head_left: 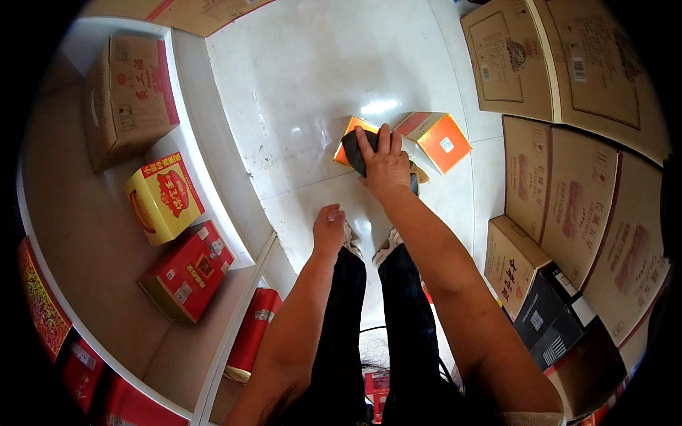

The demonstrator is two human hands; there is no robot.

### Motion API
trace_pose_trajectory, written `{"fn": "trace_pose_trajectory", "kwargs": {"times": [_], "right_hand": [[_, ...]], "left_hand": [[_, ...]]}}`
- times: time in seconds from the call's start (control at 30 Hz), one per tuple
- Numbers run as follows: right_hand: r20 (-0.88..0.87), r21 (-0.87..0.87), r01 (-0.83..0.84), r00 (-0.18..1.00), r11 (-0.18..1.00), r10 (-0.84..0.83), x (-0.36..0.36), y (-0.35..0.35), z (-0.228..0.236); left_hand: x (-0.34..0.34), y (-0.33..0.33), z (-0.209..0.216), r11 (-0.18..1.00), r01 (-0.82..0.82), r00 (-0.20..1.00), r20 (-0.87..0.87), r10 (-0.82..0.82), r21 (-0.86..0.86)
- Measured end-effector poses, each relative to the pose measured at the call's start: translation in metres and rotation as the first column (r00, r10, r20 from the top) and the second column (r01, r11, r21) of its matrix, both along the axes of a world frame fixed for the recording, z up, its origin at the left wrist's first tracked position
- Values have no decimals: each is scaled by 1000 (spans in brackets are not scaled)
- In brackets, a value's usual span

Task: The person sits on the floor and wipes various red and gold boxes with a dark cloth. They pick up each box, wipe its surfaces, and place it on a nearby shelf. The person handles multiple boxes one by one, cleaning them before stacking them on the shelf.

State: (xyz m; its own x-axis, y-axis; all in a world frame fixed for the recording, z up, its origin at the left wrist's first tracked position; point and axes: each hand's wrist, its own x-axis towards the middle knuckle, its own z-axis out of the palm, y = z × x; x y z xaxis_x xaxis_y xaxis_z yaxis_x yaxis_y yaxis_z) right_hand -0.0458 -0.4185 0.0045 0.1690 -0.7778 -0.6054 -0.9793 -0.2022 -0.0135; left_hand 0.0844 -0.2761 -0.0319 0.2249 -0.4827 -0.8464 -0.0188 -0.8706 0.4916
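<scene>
My right hand [387, 167] presses a dark grey cloth [353, 150] against the top of an orange and gold box [360, 123] on the floor. Its fingers are spread over the cloth, and the hand covers much of that box. A second box [444, 144], orange with a white square label, stands just to the right of it. Something tan and dark shows partly behind my right wrist; its kind cannot be made out. Nearer to me, my left hand [328, 227] hangs above the floor with its fingers curled in, apart from the boxes.
On the left, a white shelf [213, 192] bears a brown carton [135, 99], a yellow box [165, 199] and a red box [188, 273]. Tall cartons [561, 184] are stacked along the right, with a black box [543, 312] nearer. My feet [387, 248] stand on the pale tiled floor [305, 85].
</scene>
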Motion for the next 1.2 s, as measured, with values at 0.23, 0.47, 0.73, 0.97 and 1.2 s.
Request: {"fn": "trace_pose_trajectory", "kwargs": {"times": [0.23, 0.47, 0.73, 0.97, 1.2], "right_hand": [[68, -14, 42, 997, 999, -41, -5, -2, -4], [231, -98, 73, 972, 993, -49, -20, 0, -15], [291, -29, 215, 936, 976, -197, -38, 23, -12], [329, 4, 375, 875, 927, -356, -62, 49, -15], [375, -9, 412, 846, 911, -379, -82, 73, -23]], "left_hand": [[-11, -8, -2, 984, -175, 983, -58, 175, -11], [-15, -8, -5, 991, -133, 990, -45, 134, 26], [-20, 6, -13, 980, -141, 982, -105, 156, 140], [-26, 15, -26, 947, -202, 965, -114, 237, 251], [-30, 6, -64, 949, -169, 979, -66, 193, 267]]}}
